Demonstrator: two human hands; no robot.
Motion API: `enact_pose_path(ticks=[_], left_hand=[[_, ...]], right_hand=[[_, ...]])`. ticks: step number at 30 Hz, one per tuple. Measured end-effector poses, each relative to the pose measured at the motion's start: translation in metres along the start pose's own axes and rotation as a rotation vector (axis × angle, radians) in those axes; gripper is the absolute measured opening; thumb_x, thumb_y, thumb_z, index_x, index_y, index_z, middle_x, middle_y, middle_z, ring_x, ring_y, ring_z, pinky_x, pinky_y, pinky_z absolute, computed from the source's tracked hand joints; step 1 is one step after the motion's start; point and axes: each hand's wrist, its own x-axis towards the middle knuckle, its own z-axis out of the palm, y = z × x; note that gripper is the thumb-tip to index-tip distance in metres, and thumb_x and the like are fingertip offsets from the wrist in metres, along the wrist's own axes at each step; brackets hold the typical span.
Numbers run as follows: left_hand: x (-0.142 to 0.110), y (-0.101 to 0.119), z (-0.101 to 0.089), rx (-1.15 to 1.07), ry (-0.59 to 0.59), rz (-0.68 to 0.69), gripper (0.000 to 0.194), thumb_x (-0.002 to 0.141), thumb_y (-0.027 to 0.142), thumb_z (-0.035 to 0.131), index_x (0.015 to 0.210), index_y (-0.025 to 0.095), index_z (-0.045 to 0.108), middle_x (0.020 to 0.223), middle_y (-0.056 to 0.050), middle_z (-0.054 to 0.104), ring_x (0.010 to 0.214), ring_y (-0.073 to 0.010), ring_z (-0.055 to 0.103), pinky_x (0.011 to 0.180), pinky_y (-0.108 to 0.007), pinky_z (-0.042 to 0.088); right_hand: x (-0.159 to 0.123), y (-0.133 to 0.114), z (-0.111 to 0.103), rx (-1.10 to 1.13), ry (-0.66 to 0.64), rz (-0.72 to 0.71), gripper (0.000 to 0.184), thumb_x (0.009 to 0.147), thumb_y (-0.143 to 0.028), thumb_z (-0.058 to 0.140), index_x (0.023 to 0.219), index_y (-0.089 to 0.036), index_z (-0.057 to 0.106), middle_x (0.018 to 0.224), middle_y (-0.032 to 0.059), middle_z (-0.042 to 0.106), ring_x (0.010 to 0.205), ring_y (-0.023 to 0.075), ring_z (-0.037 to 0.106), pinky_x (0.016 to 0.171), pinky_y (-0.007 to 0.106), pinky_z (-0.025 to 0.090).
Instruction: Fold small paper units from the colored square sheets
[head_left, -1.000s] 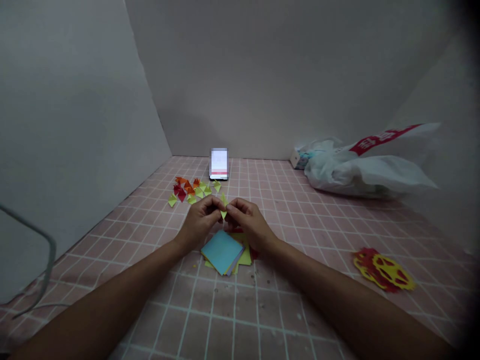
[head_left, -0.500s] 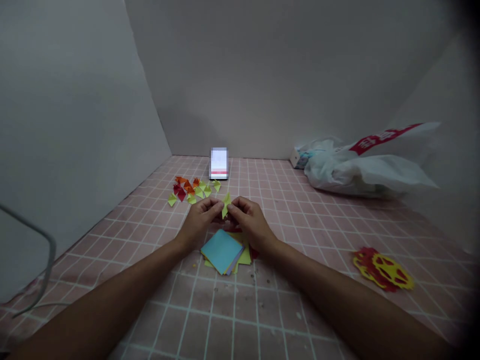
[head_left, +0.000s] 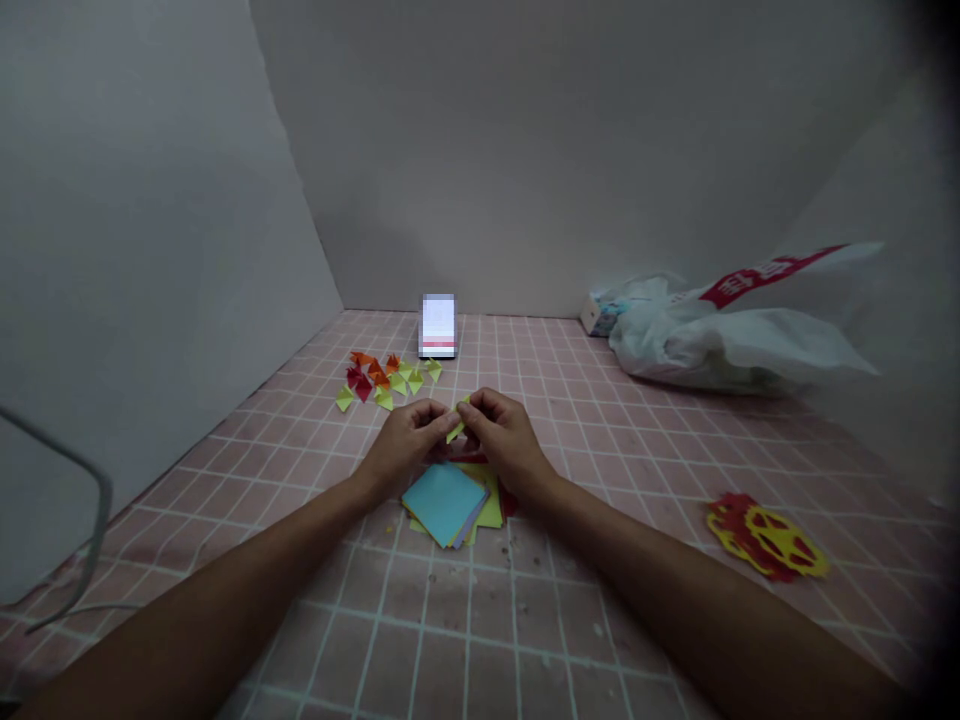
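Pink tiled table (head_left: 600, 600): both hands' fingers (head_left: 442, 418) pinch yellow paper (head_left: 457, 430), now tilted flatter.

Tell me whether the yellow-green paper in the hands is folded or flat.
Folded: the yellow-green paper is a small narrow piece pinched between the left hand and right hand.

The small yellow-green folded paper (head_left: 457, 430) has turned between the two hands: a second ago it pointed down, then stood upright, and now it lies tilted, low between the fingertips. The right hand (head_left: 504, 437) has closed in over it toward the left hand (head_left: 409, 442).
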Motion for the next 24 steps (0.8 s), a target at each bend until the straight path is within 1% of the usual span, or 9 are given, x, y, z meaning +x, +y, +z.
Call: enact_pose_path(ticks=[2,6,11,14,18,24], left_hand=[[0.0009,-0.0024,-0.0002,-0.003,-0.015,-0.013,0.029,0.074,0.041,0.074,0.073,0.014,0.063,0.064,0.001,0.059,0.055,-0.0104,0.053,0.054,-0.023,0.042],[0.0027,-0.0062,-0.0011,0.01,-0.008,0.001,0.027,0.074,0.039,0.074,0.07,0.015,0.062,0.062,0.001,0.059,0.054,-0.0098,0.051,0.054,-0.023,0.041],[0.0028,-0.0077,-0.0022,-0.004,-0.055,-0.006,0.026,0.075,0.038,0.072,0.07,0.015,0.061,0.062,0.001,0.057,0.054,-0.0096,0.05,0.053,-0.022,0.04],[0.0023,-0.008,-0.0024,0.0,-0.072,-0.023,0.027,0.077,0.039,0.071,0.072,0.015,0.061,0.063,0.001,0.057,0.055,-0.0096,0.051,0.054,-0.022,0.04],[0.0022,-0.0077,-0.0022,-0.027,-0.099,-0.03,0.028,0.075,0.038,0.072,0.068,0.015,0.058,0.059,0.002,0.056,0.052,-0.0085,0.048,0.052,-0.021,0.037],[0.0012,-0.0058,-0.0009,-0.062,-0.092,-0.063,0.029,0.073,0.037,0.073,0.066,0.016,0.055,0.055,0.004,0.055,0.048,-0.0074,0.047,0.048,-0.02,0.033]], right_hand=[[-0.0007,-0.0012,0.0,-0.006,0.01,-0.008,0.025,0.081,-0.036,0.062,0.067,-0.02,0.05,0.059,-0.0049,0.048,0.05,0.0097,0.048,0.047,0.023,0.04],[-0.0017,-0.003,-0.0006,0.016,0.001,-0.005,0.026,0.082,-0.037,0.061,0.067,-0.02,0.05,0.058,-0.0051,0.048,0.049,0.0096,0.047,0.047,0.022,0.04],[-0.0006,-0.0002,-0.0014,0.067,-0.016,0.034,0.029,0.081,-0.041,0.064,0.067,-0.02,0.048,0.056,-0.006,0.048,0.047,0.0091,0.046,0.046,0.022,0.039],[-0.0007,0.0003,-0.0012,0.073,-0.01,0.025,0.029,0.081,-0.04,0.064,0.067,-0.02,0.049,0.055,-0.006,0.048,0.047,0.0089,0.045,0.046,0.022,0.037],[-0.0024,-0.0016,-0.0011,0.076,-0.003,-0.003,0.03,0.083,-0.039,0.063,0.065,-0.019,0.049,0.055,-0.0052,0.05,0.048,0.0089,0.046,0.047,0.022,0.037],[-0.0007,-0.0025,-0.0038,0.072,-0.011,0.002,0.034,0.087,-0.04,0.058,0.063,-0.018,0.051,0.054,-0.0038,0.052,0.045,0.0085,0.048,0.046,0.022,0.038]])
